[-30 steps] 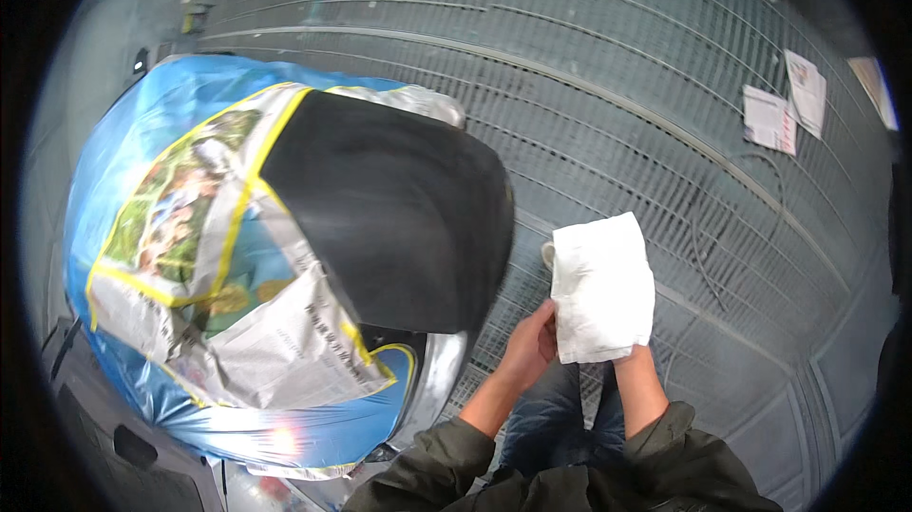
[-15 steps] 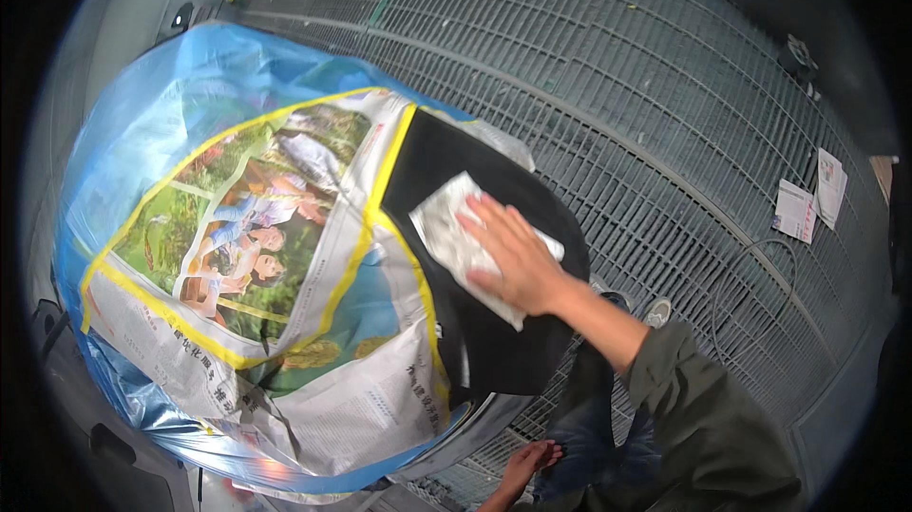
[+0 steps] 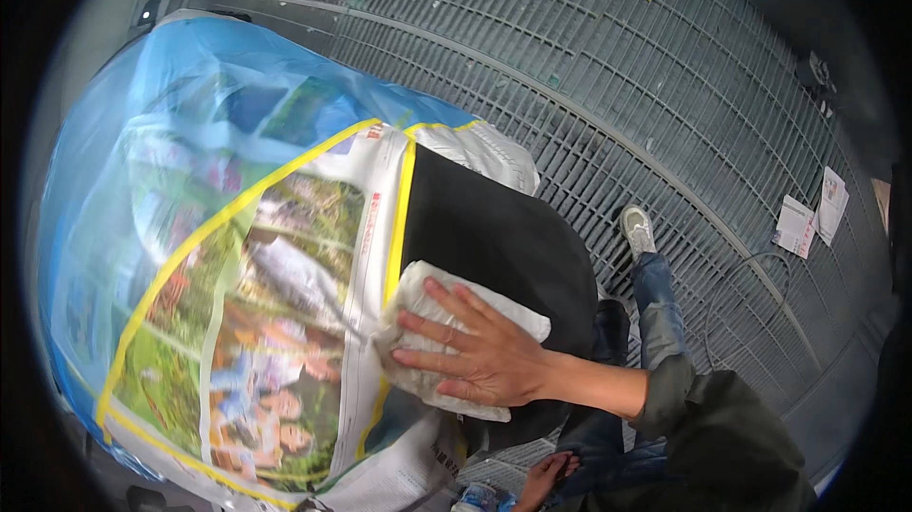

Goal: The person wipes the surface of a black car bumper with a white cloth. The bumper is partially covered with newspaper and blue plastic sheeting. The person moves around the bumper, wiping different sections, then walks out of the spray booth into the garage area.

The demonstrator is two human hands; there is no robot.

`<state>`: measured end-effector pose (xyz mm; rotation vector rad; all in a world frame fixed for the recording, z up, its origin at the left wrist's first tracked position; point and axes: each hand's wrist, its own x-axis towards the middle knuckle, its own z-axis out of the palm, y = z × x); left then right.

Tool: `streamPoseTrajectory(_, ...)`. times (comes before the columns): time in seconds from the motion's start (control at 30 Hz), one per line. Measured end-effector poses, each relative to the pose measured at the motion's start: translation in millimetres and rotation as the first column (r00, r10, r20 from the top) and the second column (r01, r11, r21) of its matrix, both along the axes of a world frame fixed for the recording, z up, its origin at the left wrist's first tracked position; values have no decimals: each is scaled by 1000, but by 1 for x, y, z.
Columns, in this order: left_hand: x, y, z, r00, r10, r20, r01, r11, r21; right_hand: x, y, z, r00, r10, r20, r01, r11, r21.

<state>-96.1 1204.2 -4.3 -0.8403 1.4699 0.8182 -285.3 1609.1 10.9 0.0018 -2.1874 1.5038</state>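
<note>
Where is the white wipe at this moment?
In the head view, the white wipe is just below the centre, under the flat right hand, at the left edge of the black panel, overlapping the yellow tape.

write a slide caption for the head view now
A spread right hand lies on a white cloth over a black panel edged with yellow tape and newspaper; the left hand hangs low.

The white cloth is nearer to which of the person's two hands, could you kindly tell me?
The right. The right hand lies palm down on the white cloth; the left hand is apart from it, lower in the picture.
</note>
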Motion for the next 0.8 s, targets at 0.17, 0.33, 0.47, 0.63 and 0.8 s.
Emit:
streamPoseTrajectory(0.17, 22, 10, -7, 993, 75, 89, -84, 992, 96, -63, 38, -33, 975, -64, 211, 99, 982, -161)
streamPoseTrajectory(0.33, -7, 131, 21, 980, 23, 200, -7, 997, -82, -135, 71, -97, 920, -237, 314, 336, 888, -313)
streamPoseTrajectory(0.47, -22, 184, 32, 979, -54, 195, 90, 980, -179, -150, 84, -115, 889, -230, 396, 390, 834, -391)
streamPoseTrajectory(0.63, -5, 173, 22, 981, 98, 168, -60, 974, -216, -100, 76, -172, 870, -227, 437, 421, 803, -422)
streamPoseTrajectory(0.8, 17, 150, 12, 983, 81, 163, -50, 982, -181, -29, 50, -268, 873, -219, 437, 413, 809, -420)
